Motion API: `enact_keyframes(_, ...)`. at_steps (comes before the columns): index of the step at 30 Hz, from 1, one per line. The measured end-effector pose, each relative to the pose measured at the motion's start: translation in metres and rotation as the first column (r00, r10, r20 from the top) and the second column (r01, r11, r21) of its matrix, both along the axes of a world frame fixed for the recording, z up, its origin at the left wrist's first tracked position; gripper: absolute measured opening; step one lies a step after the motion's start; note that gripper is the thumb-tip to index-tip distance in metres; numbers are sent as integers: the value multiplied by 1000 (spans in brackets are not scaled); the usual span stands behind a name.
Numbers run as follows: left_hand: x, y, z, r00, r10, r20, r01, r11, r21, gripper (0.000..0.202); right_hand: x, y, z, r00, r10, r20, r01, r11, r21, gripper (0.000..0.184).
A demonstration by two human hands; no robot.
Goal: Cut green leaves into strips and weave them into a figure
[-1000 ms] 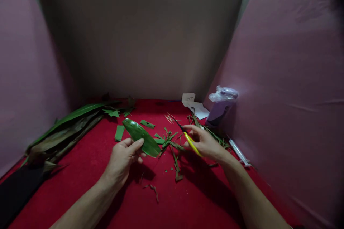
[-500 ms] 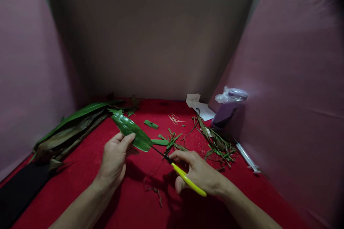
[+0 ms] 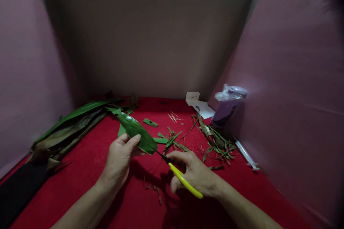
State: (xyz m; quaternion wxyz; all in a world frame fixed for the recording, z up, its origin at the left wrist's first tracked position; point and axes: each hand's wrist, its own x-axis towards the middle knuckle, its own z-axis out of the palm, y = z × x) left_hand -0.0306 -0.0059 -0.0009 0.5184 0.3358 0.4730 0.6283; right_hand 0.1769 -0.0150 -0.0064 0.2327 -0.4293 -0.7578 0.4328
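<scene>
A glossy green leaf (image 3: 135,130) is pinched between the thumb and fingers of my left hand (image 3: 120,154). My right hand (image 3: 193,173) grips yellow-handled scissors (image 3: 185,182), their dark blades pointing up and left. One blade lies over the leaf's lower right end; the other blade is hidden. Just beyond the scissors lies a small heap of cut green strips (image 3: 172,141). A short green leaf piece (image 3: 150,122) with a dark hole rests farther back.
Long leaves (image 3: 72,121) lie at the left above a black object (image 3: 24,186). Several toothpicks (image 3: 175,117) and white papers (image 3: 202,109) are toward the back. Right of the hands are dried plant scraps (image 3: 219,143), a syringe (image 3: 245,155) and a purple bottle (image 3: 224,112) topped with clear plastic.
The leaf in my left hand has shifted slightly right and turned a little. My right hand has moved slightly left, bringing the scissor blade over the leaf's end.
</scene>
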Motion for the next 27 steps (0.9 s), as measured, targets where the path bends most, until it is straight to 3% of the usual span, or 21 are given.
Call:
enact_keyframes(17,3,-2,2,1000,-20,24,20,1000,-4,22,-1,-1,3,999,2,-49,-1,1000,23,41)
enact_keyframes(27,2,-3,2,1000,-23,4,23,999,-23,23,-3,-1,1,995,-8,-103,2,998,-66,33)
